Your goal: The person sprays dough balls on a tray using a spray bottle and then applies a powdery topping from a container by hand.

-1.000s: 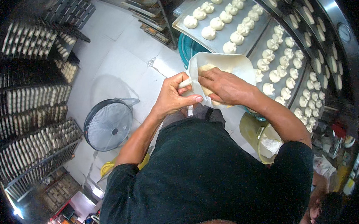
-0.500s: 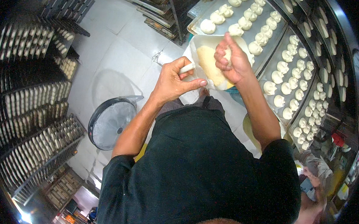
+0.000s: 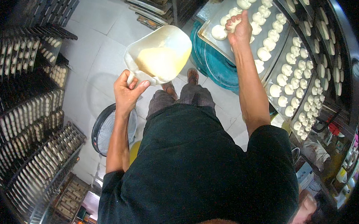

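Note:
My left hand [image 3: 128, 90] is closed around the handle of a white plastic jug [image 3: 182, 40], tilted so its wide mouth shows. Pale yellow crumbs [image 3: 156, 61] lie inside it. Above a metal tray at the right, my right hand [image 3: 240, 31] is closed in a fist, thumb pointing away. Something pale shows at its fingers, which looks like a handful of the crumbs; the fingers hide most of it. Rows of white dough buns [image 3: 264, 54] with split tops cover the tray, and a smooth-looking bun [image 3: 219, 32] sits at its left edge beside the fist.
More bun-filled trays [image 3: 290, 82] continue down the right. Below the tray's edge is a teal round tub [image 3: 217, 71]. A fan [image 3: 123, 129] stands on the floor at left. Racks of dough [image 3: 32, 107] line the far left. Another person [image 3: 305, 208] is at lower right.
The jug has moved left with my left hand and now shows its inside more fully. My right fist has left the jug's mouth and moved out over the tray of buns.

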Available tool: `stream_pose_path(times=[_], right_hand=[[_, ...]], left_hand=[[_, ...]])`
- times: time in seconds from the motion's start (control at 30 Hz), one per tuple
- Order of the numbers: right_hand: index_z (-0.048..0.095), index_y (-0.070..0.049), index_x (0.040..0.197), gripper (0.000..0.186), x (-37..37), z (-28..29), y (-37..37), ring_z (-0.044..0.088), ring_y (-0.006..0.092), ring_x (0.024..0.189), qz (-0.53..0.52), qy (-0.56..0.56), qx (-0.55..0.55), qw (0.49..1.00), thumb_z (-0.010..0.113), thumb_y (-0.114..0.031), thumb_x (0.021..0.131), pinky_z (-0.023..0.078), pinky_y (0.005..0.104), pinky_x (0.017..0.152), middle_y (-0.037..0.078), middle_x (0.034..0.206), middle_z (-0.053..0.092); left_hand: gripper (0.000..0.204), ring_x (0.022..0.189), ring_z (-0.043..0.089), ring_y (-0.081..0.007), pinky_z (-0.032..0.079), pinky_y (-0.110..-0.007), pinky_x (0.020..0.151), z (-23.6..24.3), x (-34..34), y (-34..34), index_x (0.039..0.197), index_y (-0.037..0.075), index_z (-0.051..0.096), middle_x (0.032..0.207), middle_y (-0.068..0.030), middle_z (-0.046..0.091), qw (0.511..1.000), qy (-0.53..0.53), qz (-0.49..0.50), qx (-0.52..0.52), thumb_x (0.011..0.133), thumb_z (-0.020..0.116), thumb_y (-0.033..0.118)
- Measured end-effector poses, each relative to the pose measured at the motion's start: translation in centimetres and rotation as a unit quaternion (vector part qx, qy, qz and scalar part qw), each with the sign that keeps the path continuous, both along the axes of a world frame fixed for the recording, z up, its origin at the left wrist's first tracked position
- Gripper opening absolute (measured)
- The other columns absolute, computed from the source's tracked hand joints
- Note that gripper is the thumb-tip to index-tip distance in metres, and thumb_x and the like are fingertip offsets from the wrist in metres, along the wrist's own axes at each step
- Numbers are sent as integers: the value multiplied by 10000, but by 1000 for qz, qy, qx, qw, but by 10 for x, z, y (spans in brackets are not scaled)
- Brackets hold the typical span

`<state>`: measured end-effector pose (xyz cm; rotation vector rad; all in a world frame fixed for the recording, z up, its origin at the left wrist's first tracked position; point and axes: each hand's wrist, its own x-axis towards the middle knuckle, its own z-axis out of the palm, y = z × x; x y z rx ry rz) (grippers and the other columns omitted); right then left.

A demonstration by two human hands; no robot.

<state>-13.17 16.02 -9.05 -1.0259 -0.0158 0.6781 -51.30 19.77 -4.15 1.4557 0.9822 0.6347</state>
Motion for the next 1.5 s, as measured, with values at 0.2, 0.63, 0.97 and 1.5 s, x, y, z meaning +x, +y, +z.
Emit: stream_pose_path(times=[0.2,0.63,0.97,1.5], right_hand=[[409,-87,711,348,15,-9,1,379,150,492,10,16,17,1000,461,-309,973,295,279,420,35,585,390],[412,-81,694,344,66,-2,15,383,164,512,-8,-33,-28,999,451,-279,973,321,326,451,50,619,407],[410,-74,675,351,99,0,41,327,149,426,-102,-35,1,994,450,-265,968,264,302,386,37,533,358],[441,-82,660,377,190,-19,57,390,178,438,-88,-83,11,993,443,-311,959,342,339,408,53,532,420]], left_hand=[[251,576,361,-12,344,-167,526,-8,-1,7,777,65,533,633,90,369,999,-12,31,-18,732,780,70],[245,604,371,-15,352,-165,554,-11,35,12,857,32,575,684,62,479,999,-17,32,-38,738,780,97],[243,618,330,-25,310,-171,549,-17,53,11,867,34,588,708,67,463,999,7,25,-27,718,777,59],[256,632,339,-20,319,-164,573,-14,69,9,896,39,587,697,72,429,997,11,62,-55,701,747,-7]])
